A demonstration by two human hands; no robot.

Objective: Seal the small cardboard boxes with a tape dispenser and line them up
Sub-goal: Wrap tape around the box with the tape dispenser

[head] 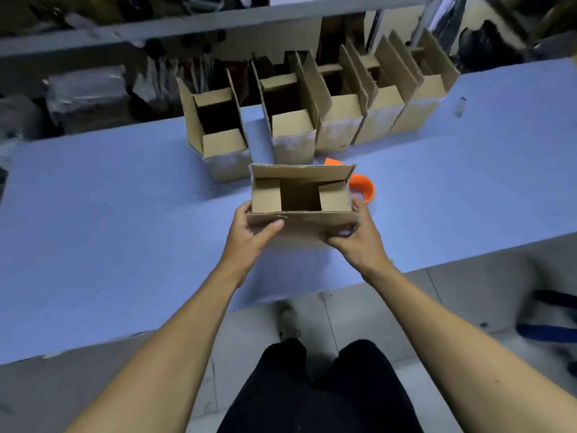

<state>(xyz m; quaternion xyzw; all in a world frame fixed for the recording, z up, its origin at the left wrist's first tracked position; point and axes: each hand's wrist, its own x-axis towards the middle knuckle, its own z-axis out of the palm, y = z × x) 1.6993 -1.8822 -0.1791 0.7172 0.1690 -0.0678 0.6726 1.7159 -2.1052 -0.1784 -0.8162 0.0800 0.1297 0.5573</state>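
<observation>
A small cardboard box [301,225] is held above the blue table [109,198], its top flaps open and its inside showing. My left hand [249,229] grips its left end, thumb laid across the near side. My right hand [352,234] grips the right end, fingers curled under the lower edge. Behind the box lies an orange tape dispenser [362,187], partly hidden by it. Several open boxes [340,114] stand in a row along the table's far side, flaps up; the leftmost box [218,132] stands slightly apart.
Beyond the table's far edge are dark shelves [93,98] stuffed with wrapped bundles and bags. A small clear object [459,106] lies at the table's far right. The tiled floor [468,307] and my dark-trousered legs show below the near edge.
</observation>
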